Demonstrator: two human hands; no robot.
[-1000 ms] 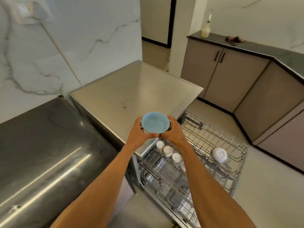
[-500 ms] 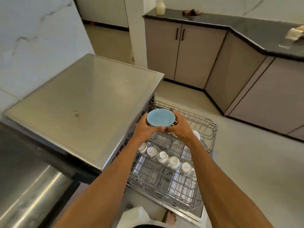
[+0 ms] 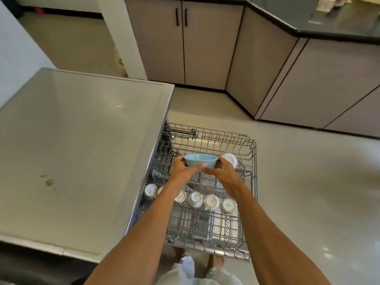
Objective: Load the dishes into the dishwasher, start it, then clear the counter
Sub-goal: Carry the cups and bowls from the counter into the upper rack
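Observation:
A light blue bowl hangs upright over the pulled-out wire rack of the dishwasher. My left hand grips its left side and my right hand grips its right side, thumbs meeting below the bowl. A white bowl stands on edge in the rack just behind my right hand. Several white cups sit upside down in a row along the near part of the rack.
The steel dishwasher top fills the left. Grey cabinets with a dark counter run along the back and right. Pale floor lies to the right of the rack. My feet show below the rack's front edge.
Both hands have lowered the blue bowl toward the rack, and it has tipped from facing me to level. The view has swung right and down over the rack.

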